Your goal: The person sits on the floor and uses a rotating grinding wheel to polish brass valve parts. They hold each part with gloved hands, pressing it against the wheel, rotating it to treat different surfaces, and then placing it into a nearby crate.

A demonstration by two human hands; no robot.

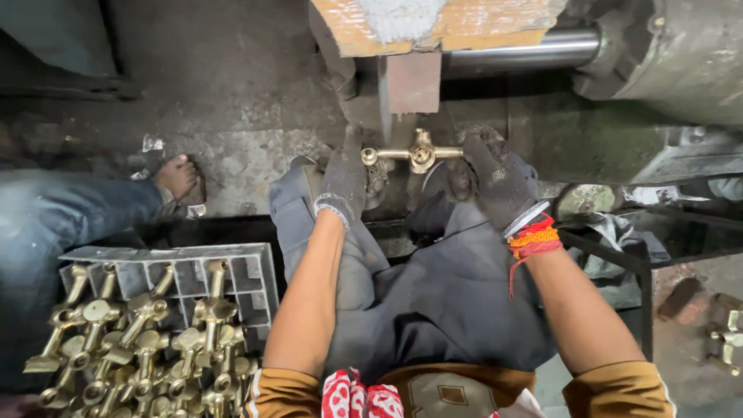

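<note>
A brass tap fitting (414, 154) is held level between my two gloved hands, just below a dark metal block (410, 81) of the machine. My left hand (346, 176), in a dark grey glove, grips its left end. My right hand (495, 174), also gloved, with red and orange threads at the wrist, grips its right end. A dark cloth (433, 302) lies over my lap beneath the hands.
A grey crate (232, 267) at lower left holds several brass fittings (147, 340). Another person's blue-trousered leg and bare foot (176, 178) rest at left. A steel shaft (526, 50) and heavy machine housing (681, 54) sit at upper right. More brass pieces (727, 337) lie at far right.
</note>
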